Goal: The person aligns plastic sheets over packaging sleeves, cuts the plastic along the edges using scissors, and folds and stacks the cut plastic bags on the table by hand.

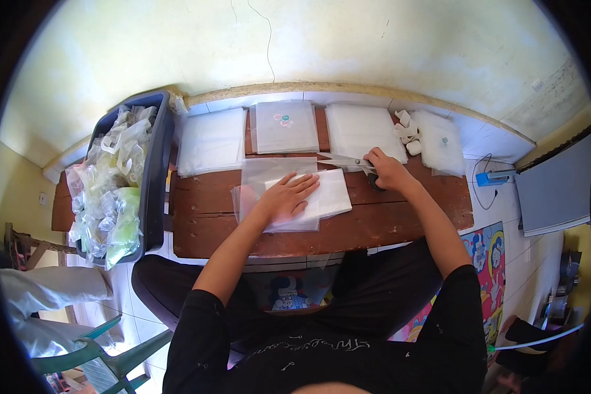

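Observation:
My left hand (292,196) lies flat with fingers stretched out on a folded white plastic sheet (335,194). Beneath that sheet are clear plastic bags (269,169) on the brown wooden bench (387,220). My right hand (385,171) is closed round the handles of a pair of scissors (348,162). Their blades point left, parted slightly, above the upper edge of the white sheet. Part of the dark handle shows below my right fingers.
Stacks of clear bags (211,141) line the bench's far side, one with a printed label (284,121). White rolled pieces (408,133) lie near the right stack. A dark crate (152,177) full of plastic bags stands left. A green chair (121,358) is at lower left.

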`<move>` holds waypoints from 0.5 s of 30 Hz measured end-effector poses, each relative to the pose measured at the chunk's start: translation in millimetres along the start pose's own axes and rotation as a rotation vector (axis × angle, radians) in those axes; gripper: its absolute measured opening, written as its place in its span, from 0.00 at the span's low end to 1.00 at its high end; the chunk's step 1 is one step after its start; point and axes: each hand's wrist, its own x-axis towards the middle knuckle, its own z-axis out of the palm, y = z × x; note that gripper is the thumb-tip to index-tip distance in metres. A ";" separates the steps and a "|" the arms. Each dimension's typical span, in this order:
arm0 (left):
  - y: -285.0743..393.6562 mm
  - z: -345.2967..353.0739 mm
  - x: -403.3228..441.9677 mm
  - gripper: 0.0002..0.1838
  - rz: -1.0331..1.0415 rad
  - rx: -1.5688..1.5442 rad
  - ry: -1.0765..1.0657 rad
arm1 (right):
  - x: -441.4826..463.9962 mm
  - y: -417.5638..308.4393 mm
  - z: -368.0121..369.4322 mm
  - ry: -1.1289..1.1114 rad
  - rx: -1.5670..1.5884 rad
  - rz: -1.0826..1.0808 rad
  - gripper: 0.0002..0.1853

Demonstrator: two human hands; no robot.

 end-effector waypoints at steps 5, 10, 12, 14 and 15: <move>0.3 -0.2 0.0 0.32 -0.003 -0.011 -0.007 | 4.6 -1.6 -0.8 0.000 0.009 0.009 0.30; 1.7 -3.6 0.5 0.32 -0.005 -0.007 -0.019 | 12.0 -2.9 6.3 0.005 0.014 -0.002 0.31; 1.6 -3.9 0.5 0.32 -0.005 -0.004 -0.020 | 16.2 -5.6 8.6 0.006 0.015 -0.008 0.31; 1.3 -3.1 0.5 0.32 -0.001 -0.001 -0.017 | 21.6 -9.7 9.9 -0.021 0.008 -0.014 0.30; 1.3 -3.3 0.5 0.32 -0.002 0.001 -0.018 | 24.5 -10.6 11.5 -0.019 0.009 -0.016 0.30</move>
